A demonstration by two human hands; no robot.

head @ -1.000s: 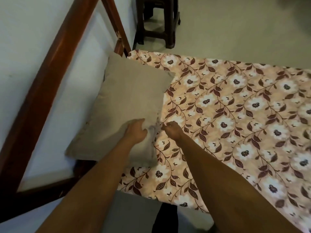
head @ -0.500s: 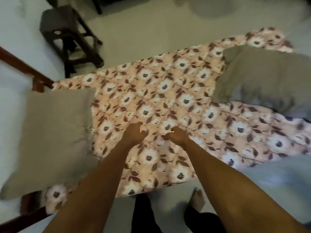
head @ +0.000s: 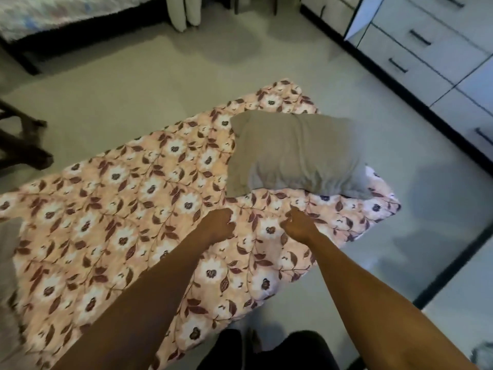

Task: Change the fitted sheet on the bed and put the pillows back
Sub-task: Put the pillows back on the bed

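The bed carries a peach fitted sheet (head: 128, 209) with white flowers and brown leaves. A grey-beige pillow (head: 296, 153) lies across its right end. The edge of a second grey pillow (head: 6, 252) shows at the far left. My left hand (head: 218, 225) hovers over the middle of the sheet with its fingers curled, holding nothing. My right hand (head: 297, 225) is beside it, just short of the right pillow's near edge, with one finger stretched toward the pillow and nothing in it.
Pale floor (head: 128, 84) surrounds the bed. A white drawer unit (head: 426, 54) with dark handles stands at the right rear. A dark wooden stool (head: 18, 145) is at the left, another bed's edge (head: 53, 12) at the top left. My legs (head: 266, 351) stand at the near bed edge.
My left hand let go of the left pillow. My view and both hands swung right along the bed, so the right pillow is now in front of them.
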